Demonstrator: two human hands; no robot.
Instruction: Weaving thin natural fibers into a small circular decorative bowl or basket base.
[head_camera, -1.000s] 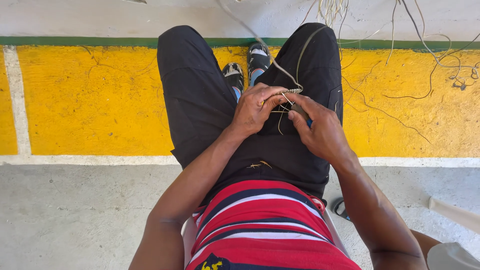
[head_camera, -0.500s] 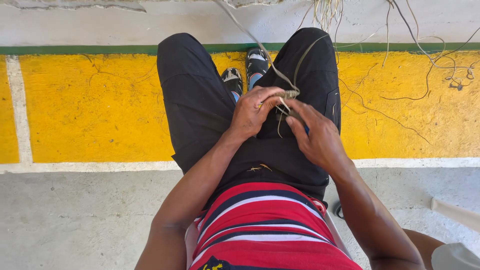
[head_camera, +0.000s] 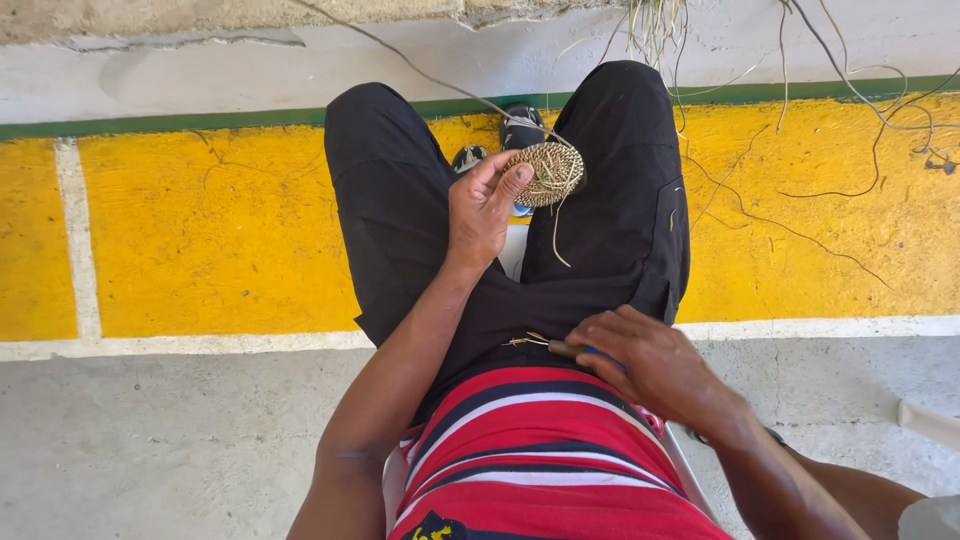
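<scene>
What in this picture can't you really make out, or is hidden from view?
- The tool in the right hand: the fingers cover all but its thin tip, so its kind is unclear.
- The far side of the small woven disc: the left hand covers part of its edge.
- The shoes: mostly hidden between the black-clad legs.
- The seat: body hides it.
- The loose fibre strands: cut off by the top edge.
</scene>
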